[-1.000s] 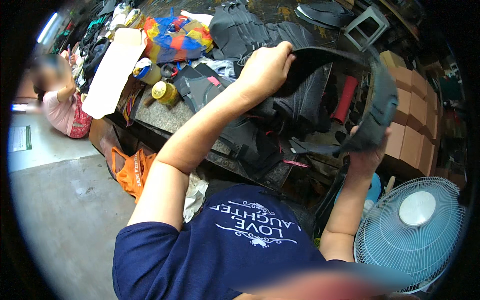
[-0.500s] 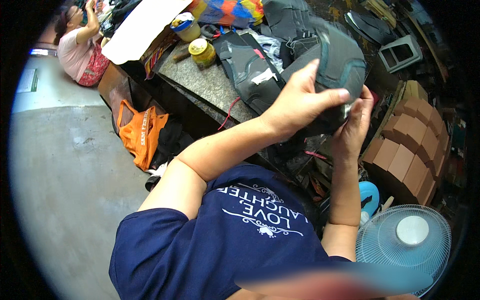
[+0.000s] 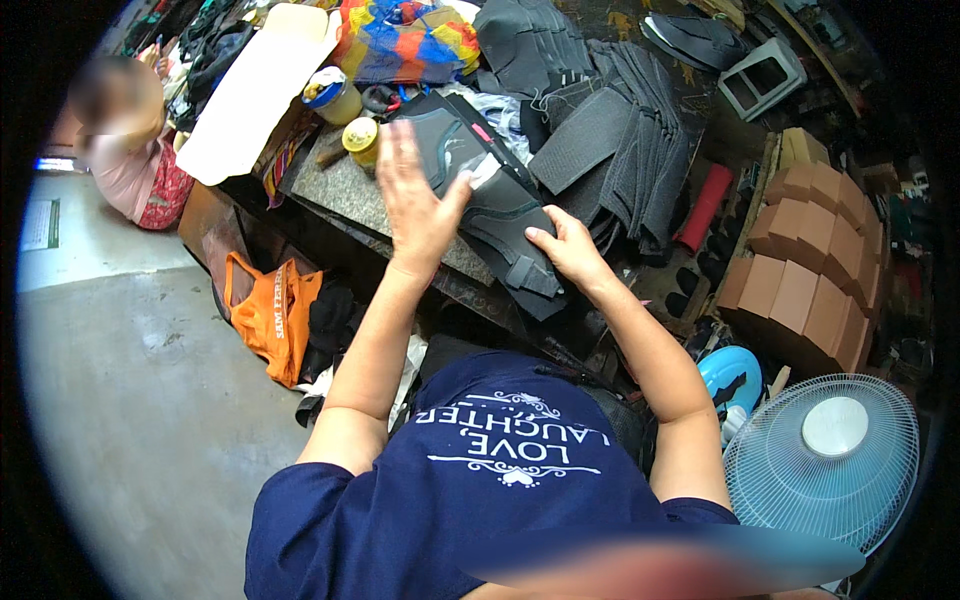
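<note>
Dark grey flat cut panels (image 3: 490,205) with stitched curved outlines lie on a stone slab in front of me, a white patch and a pink mark showing on them. My left hand (image 3: 418,205) rests over their left side, fingers stretched out and thumb apart, gripping nothing. At their right edge my right hand (image 3: 575,252) pinches the panel, thumb on top; the fingers beneath are partly hidden. Just left of the panels stands a yellow-lidded jar (image 3: 361,142). Beyond my right hand, ribbed dark grey pieces (image 3: 625,140) are heaped in overlapping layers.
A blue-rimmed tub (image 3: 331,97) stands on the stone slab (image 3: 352,196) behind the jar. Colourful cloth (image 3: 405,40) lies at the back. Brown boxes (image 3: 800,265) and a fan (image 3: 820,465) are at right. An orange bag (image 3: 272,320) hangs at left, near a seated person (image 3: 130,170).
The dark grey panel that both hands held up at the right is now down on the slab. My left hand has let go and moved left; the right hand has come lower and left.
</note>
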The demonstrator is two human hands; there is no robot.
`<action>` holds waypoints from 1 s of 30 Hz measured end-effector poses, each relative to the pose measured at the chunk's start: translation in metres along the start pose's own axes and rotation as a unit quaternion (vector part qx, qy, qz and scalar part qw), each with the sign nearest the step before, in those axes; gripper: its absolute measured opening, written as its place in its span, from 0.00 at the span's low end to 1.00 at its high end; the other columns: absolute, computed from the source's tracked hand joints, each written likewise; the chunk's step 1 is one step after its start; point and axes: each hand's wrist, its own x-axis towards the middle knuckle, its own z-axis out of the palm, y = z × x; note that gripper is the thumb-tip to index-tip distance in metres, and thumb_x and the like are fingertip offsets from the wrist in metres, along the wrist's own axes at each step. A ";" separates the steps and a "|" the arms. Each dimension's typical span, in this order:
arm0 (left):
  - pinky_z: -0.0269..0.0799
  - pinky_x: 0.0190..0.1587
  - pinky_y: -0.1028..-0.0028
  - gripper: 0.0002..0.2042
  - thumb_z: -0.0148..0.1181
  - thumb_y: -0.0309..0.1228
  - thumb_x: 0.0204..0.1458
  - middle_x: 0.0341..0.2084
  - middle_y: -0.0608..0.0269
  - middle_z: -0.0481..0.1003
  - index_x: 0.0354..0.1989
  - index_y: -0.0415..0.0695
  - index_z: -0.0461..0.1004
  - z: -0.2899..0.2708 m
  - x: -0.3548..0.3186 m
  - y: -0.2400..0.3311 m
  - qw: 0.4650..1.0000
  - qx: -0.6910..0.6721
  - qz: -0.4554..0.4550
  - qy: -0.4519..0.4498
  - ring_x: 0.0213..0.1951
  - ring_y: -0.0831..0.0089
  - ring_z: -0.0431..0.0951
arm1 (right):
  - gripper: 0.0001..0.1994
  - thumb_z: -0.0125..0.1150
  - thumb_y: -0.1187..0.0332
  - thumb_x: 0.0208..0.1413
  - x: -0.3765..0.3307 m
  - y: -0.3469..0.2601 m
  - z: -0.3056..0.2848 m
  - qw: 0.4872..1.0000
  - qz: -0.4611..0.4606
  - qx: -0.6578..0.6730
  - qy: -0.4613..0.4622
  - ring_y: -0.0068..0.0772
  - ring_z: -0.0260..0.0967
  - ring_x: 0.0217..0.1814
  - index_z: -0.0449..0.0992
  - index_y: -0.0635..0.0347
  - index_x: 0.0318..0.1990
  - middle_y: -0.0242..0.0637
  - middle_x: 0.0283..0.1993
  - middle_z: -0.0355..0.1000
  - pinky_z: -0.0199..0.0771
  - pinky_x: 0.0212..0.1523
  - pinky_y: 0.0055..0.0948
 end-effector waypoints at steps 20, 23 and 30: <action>0.70 0.52 0.55 0.33 0.65 0.51 0.47 0.49 0.45 0.69 0.55 0.41 0.64 0.130 0.187 0.016 0.999 0.027 0.002 -0.043 0.55 0.46 0.68 | 0.22 0.65 0.76 0.48 -0.081 -0.119 -0.042 0.915 -0.234 -0.316 0.095 0.47 0.75 0.45 0.72 0.64 0.53 0.47 0.46 0.74 0.76 0.44 0.36; 0.67 0.57 0.53 0.45 0.71 0.54 0.39 0.55 0.43 0.66 0.62 0.43 0.56 0.182 0.217 0.004 0.980 0.065 -0.165 -0.091 0.59 0.45 0.65 | 0.20 0.65 0.76 0.48 -0.086 -0.119 -0.042 0.911 -0.244 -0.322 0.079 0.47 0.75 0.43 0.73 0.64 0.51 0.47 0.43 0.75 0.77 0.43 0.36; 0.65 0.57 0.53 0.47 0.74 0.45 0.33 0.53 0.38 0.66 0.63 0.41 0.56 0.171 0.235 -0.018 0.994 -0.035 -0.098 0.034 0.58 0.45 0.64 | 0.18 0.64 0.76 0.49 -0.095 -0.113 -0.060 0.915 -0.234 -0.313 0.102 0.44 0.75 0.38 0.74 0.62 0.50 0.46 0.40 0.75 0.76 0.37 0.34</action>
